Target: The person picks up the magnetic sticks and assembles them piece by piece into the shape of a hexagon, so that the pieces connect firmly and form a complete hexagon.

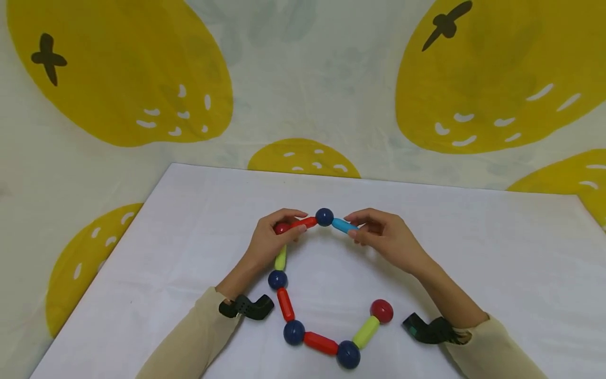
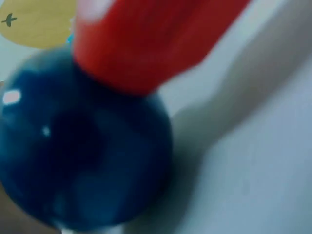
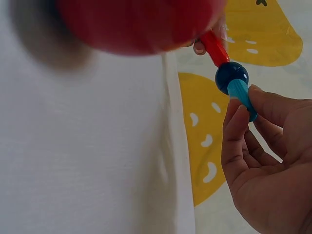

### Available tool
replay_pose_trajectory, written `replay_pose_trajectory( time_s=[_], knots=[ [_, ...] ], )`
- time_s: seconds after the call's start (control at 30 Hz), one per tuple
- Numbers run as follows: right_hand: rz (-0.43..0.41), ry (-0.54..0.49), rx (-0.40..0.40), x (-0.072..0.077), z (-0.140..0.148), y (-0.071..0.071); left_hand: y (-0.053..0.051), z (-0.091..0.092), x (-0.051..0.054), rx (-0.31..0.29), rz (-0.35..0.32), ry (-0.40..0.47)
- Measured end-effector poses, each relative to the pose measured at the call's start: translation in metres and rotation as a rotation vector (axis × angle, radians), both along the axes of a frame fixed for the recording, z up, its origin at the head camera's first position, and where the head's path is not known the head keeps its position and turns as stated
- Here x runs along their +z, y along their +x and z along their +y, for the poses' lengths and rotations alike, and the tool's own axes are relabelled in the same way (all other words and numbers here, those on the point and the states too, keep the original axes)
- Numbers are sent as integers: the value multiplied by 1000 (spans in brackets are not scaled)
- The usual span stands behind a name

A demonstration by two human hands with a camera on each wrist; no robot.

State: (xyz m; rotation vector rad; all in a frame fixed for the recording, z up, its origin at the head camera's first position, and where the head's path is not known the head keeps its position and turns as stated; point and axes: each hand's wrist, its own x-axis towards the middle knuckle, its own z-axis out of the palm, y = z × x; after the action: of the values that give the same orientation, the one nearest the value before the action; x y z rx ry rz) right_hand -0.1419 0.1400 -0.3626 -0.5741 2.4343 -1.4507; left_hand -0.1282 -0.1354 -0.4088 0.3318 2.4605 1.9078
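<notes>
A chain of rods and balls curves over the white table. At its far side my left hand (image 1: 266,239) pinches a red rod (image 1: 309,221) beside a red ball (image 1: 281,228). That rod meets a dark blue ball (image 1: 324,217), whose other side joins a light blue rod (image 1: 343,226). My right hand (image 1: 390,238) pinches this rod between thumb and fingertips, as the right wrist view also shows (image 3: 239,93). From the left hand a yellow-green rod (image 1: 281,259) runs down to another blue ball (image 1: 278,280). A blurred blue ball (image 2: 87,146) fills much of the left wrist view.
Nearer me the chain continues through red rods (image 1: 321,343) and blue balls (image 1: 348,355) to a yellow-green rod (image 1: 366,331) ending in a red ball (image 1: 382,311). Dark cameras (image 1: 431,329) sit on both wrists. Fabric with yellow fruit shapes (image 1: 303,158) hangs behind the white table (image 1: 511,252).
</notes>
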Motion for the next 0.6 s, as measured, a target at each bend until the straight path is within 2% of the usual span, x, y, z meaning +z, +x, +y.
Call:
replay_pose_trajectory(
  time_s=[0.2, 0.4, 0.6],
  knots=[
    [35, -18, 5, 1, -10, -10, -5, -7, 7, 3, 66, -95],
    [26, -41, 37, 2, -20, -15, -5, -6, 13, -43, 63, -221],
    [27, -21, 33, 1, -27, -16, -3, -6, 18, -69, 125, -317]
  ],
)
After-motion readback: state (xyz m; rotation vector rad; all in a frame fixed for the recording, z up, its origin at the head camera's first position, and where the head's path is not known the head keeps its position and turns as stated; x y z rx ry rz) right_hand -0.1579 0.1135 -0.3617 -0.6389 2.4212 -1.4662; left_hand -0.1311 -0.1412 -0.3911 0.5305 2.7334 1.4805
